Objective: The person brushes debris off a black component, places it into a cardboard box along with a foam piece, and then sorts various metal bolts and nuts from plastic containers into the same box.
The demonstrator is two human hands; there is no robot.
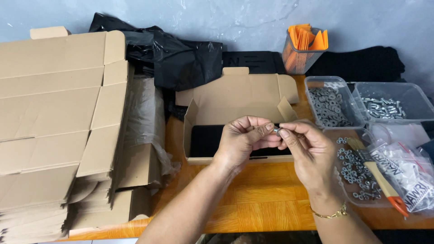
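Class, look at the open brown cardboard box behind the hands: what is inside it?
Inside the open brown cardboard box lies a flat black insert. Both hands hide its right part.

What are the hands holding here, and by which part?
Both hands, left hand and right hand, pinch a small metal fastener piece between their fingertips above the open cardboard box. Which part is gripped is too small to tell.
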